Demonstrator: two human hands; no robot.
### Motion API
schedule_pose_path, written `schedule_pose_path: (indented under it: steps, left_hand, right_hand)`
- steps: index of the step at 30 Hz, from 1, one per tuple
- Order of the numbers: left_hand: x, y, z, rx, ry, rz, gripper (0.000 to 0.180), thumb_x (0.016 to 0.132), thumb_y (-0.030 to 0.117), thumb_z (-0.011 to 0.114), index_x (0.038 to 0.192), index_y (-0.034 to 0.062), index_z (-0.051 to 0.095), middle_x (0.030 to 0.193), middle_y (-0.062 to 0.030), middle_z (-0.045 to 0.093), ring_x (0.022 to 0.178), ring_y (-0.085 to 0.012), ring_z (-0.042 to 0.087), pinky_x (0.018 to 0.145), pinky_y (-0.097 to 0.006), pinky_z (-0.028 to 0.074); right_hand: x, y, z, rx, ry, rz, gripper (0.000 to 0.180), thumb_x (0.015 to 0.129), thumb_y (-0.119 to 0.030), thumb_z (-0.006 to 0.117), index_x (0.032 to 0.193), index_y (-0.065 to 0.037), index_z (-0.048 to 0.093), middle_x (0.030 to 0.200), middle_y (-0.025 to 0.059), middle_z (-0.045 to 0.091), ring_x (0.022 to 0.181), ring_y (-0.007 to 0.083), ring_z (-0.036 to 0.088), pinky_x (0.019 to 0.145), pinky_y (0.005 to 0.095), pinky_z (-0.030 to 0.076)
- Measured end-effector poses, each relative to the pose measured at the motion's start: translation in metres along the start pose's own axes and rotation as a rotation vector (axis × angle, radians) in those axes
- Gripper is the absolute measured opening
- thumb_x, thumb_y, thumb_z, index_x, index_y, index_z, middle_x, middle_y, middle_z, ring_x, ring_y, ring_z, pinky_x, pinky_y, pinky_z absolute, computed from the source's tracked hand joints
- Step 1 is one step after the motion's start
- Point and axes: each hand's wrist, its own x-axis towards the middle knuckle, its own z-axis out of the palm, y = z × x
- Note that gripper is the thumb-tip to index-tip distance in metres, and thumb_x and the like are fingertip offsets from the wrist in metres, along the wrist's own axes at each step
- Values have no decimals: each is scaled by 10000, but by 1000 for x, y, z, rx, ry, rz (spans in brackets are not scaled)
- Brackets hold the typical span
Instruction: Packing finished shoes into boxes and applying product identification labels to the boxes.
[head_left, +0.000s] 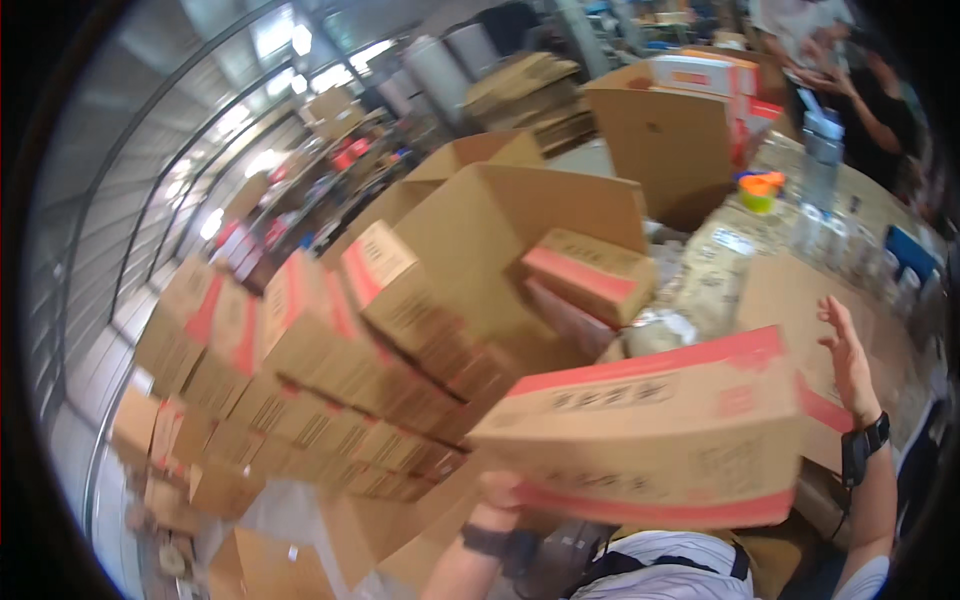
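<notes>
A long cardboard box [640, 425] with red bands along its edges is held up, slightly tilted, in front of my body. My left hand [500, 492] grips its lower left end, with the fingers mostly hidden under and behind the box. Off the box's right end, my right hand [848, 365] is raised with its fingers apart and nothing in them. Beyond the held box stands a large open carton [575, 205], where a smaller red-banded box [590, 270] lies inside.
Stacked red-banded boxes [350, 385] rise on the left. A table at the right carries clear bottles [835, 240], a tall bluish bottle [822, 160] and an orange-and-green container [758, 195]. Another open carton [660, 145] stands behind. Other people [880, 110] are at the far right.
</notes>
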Motion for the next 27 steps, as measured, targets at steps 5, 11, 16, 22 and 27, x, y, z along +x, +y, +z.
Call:
schedule_pose_path:
  steps: [5,11,16,22,27]
  left_hand:
    - [-144,153,-43,305,366,587,725,800,431,522,1383,47,325,1400,-130,382,1261,-320,376,1045,-454,329]
    - [-184,301,-14,-31,780,1120,752,722,518,595,1368,193,390,1438,-65,328,1338,-350,223,1003,-689,125]
    - [-135,412,-15,0,950,1253,743,626,495,649,1299,246,457,1376,-35,388,1286,-324,278,971,-663,139]
    - [-60,453,-34,-98,1175,1047,720,600,513,653,1252,258,488,1335,-21,423,1249,-300,308,948,-642,195]
    - [-54,484,-74,279,1159,629,786,652,644,638,1283,214,455,1356,-45,402,1242,-301,324,921,-621,273]
  right_hand:
    - [5,96,-44,-107,217,271,520,950,-447,404,1329,-96,457,1257,32,503,1096,113,440,882,285,329]
    - [-10,203,-85,51,356,460,408,951,-377,471,1247,-103,534,1059,-2,525,768,21,425,614,150,341]
    - [-3,179,-61,108,497,425,328,953,-322,489,1168,-86,564,867,-33,479,638,4,362,530,134,287]
    - [-28,205,-78,-155,416,293,209,935,-207,505,994,-22,581,849,2,440,726,71,416,649,199,348]
    - [-22,191,-60,-460,350,222,153,899,-126,521,913,19,570,839,32,436,765,107,448,691,223,370]
